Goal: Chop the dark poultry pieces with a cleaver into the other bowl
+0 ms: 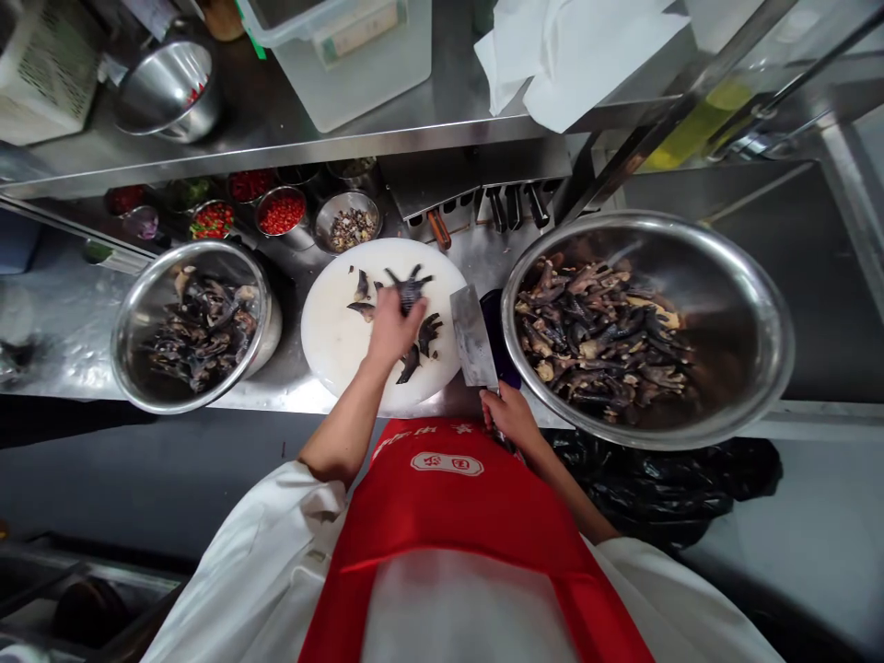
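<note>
My left hand is over the round white cutting board, its fingers closed on a dark clawed foot whose toes spread away from me. Several cut dark pieces lie around it on the board. In my right hand is the handle of a cleaver; its broad blade lies flat-side up at the board's right edge. A large steel bowl of dark feet stands at the right, and a smaller steel bowl with dark pieces at the left.
Behind the board are a small bowl of chopped bits, a container of red chillies and a rack of knives. A steel shelf runs above, holding a plastic bin and white paper.
</note>
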The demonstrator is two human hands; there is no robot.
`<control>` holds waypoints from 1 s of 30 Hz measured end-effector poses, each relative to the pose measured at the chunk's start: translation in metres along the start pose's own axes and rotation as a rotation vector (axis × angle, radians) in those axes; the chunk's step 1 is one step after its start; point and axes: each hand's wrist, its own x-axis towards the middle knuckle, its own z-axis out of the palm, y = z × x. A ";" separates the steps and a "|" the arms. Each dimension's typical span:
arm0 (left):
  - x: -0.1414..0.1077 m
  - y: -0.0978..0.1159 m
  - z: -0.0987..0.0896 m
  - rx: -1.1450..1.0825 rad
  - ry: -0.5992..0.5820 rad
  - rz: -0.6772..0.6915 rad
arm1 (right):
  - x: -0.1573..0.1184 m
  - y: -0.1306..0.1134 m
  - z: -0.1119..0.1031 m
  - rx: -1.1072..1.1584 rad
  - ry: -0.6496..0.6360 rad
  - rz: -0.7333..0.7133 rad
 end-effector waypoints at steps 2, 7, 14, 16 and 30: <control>0.005 0.020 -0.001 -0.132 -0.138 0.228 | 0.002 0.001 -0.001 -0.009 0.012 -0.018; 0.020 -0.001 0.005 0.131 -0.123 -0.069 | 0.004 0.003 -0.002 -0.003 -0.002 -0.018; 0.013 -0.029 0.041 0.477 -0.288 -0.221 | 0.007 0.004 -0.003 0.047 -0.027 0.013; 0.013 -0.023 0.054 0.489 -0.270 -0.229 | 0.008 0.005 -0.003 0.055 -0.029 0.012; 0.048 0.047 0.002 -0.760 -0.262 -0.031 | 0.013 0.015 -0.004 0.062 -0.024 -0.017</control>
